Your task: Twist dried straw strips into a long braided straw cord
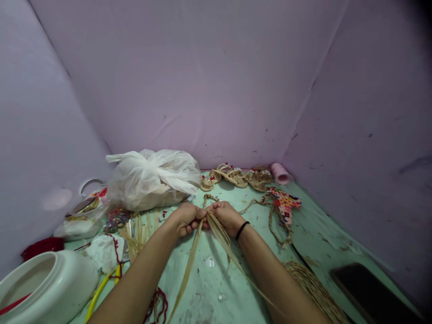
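Observation:
My left hand (185, 219) and my right hand (227, 217) meet over the green table (313, 227), both closed in a pinch on pale dried straw strips (216, 231). The strips trail from my fingers toward me, one long strip (185, 274) running down to the left and thinner ones to the right. A black band (241, 230) circles my right wrist. A thin plaited cord (209, 197) leads away just beyond my fingers.
A white plastic bag (153, 177) lies behind my left hand, with loose straw (137, 236) beside it. Small woven sandals (236, 176), a pink spool (280, 173) and a patterned object (284, 204) sit at the back. A white jar (47, 283), a coiled braid (313, 290) and a dark phone (371, 294) lie near me.

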### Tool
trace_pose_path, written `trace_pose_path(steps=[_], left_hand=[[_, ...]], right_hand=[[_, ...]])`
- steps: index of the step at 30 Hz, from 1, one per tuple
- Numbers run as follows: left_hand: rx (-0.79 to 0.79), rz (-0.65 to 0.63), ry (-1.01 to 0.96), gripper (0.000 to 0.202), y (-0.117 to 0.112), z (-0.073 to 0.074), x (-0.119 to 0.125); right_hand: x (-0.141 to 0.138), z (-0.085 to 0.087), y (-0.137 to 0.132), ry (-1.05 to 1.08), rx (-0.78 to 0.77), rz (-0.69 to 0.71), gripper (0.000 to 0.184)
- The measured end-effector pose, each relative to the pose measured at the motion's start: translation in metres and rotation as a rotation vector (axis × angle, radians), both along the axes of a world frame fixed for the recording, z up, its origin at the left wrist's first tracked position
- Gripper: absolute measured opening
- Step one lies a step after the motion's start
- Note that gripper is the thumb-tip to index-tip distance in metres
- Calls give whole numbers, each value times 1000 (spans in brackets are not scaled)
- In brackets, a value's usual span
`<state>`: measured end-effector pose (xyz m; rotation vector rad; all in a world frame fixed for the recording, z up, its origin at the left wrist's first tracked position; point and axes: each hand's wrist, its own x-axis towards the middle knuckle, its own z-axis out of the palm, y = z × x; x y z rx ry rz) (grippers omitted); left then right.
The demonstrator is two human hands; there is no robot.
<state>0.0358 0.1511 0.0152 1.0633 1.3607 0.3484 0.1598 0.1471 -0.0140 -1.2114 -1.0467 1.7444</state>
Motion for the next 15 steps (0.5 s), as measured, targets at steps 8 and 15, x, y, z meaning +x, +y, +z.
trace_pose_path(steps=[8,15], left_hand=[[88,6,95,19,2,-5,0],[146,-25,4,9,2,-5,-6]], right_hand=[[5,3,1,20,-39,46,12],[7,0,1,-30,7,37,10]])
